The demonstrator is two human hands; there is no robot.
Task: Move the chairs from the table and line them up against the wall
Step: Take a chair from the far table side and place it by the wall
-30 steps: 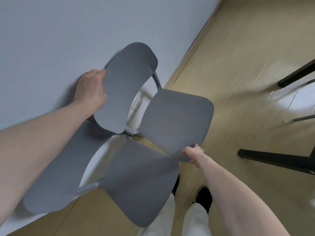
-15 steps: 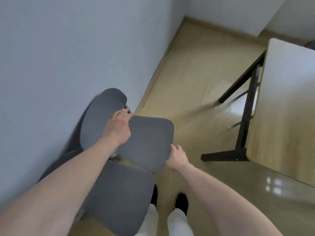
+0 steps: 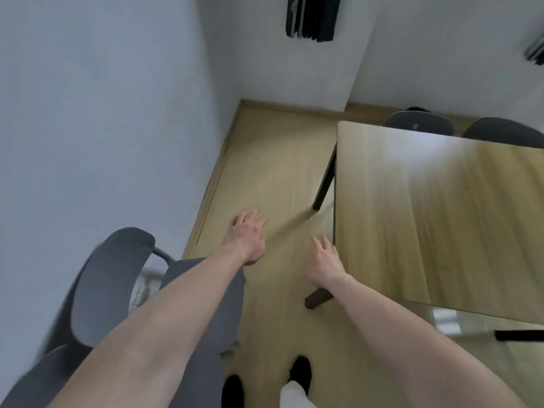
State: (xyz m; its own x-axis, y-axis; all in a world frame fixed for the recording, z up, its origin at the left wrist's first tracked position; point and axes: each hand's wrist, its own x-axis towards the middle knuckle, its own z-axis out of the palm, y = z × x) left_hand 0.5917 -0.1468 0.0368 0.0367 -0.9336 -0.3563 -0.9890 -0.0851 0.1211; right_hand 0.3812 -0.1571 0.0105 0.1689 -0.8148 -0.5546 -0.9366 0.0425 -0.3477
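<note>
A grey chair (image 3: 112, 284) stands against the white wall (image 3: 97, 128) at the lower left, its backrest toward the wall. A second grey chair (image 3: 47, 375) sits below it, mostly hidden by my left arm. My left hand (image 3: 245, 235) hovers over the floor, fingers spread, holding nothing. My right hand (image 3: 325, 260) is also open and empty, near the corner of the wooden table (image 3: 441, 207). Two more grey chairs, one (image 3: 418, 123) beside the other (image 3: 500, 132), show their backrests behind the table's far edge.
The table's dark legs (image 3: 323, 184) stand on the wooden floor (image 3: 276, 160) to the right of my hands. A strip of floor runs between wall and table toward the far corner. My feet (image 3: 300, 373) are at the bottom. Dark objects (image 3: 310, 16) hang on the far wall.
Both hands have let go of the chair by the wall and moved forward, away from it. My view has lifted toward the table and the far corner.
</note>
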